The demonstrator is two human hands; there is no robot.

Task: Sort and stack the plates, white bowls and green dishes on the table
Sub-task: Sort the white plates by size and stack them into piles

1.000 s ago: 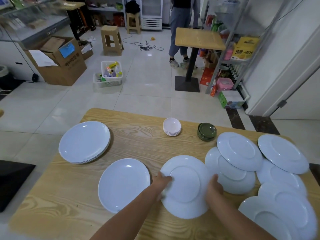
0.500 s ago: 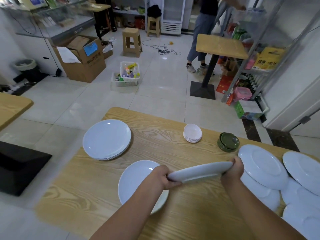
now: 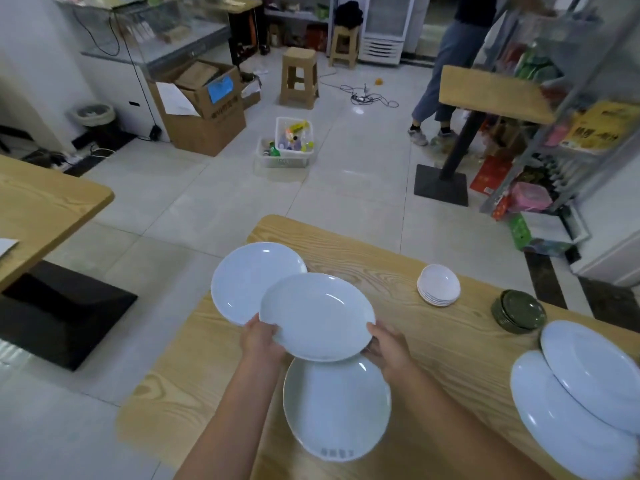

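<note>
1. Bare table (image 3: 446,348) open between near plate (image 3: 336,410) and right plates (image 3: 568,410).
2. Far edge: gap between white bowls (image 3: 438,285) and green dishes (image 3: 518,310).
3. Far left: plate stack (image 3: 239,278) blocks, partly overhung by held plate (image 3: 317,315).

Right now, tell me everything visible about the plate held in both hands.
The held plate is round, plain white and glossy, with a shallow well facing up. It is off the table, roughly level, gripped at its near rim by the left hand and right hand. In view it overlaps the plate stack and a single plate.
</note>
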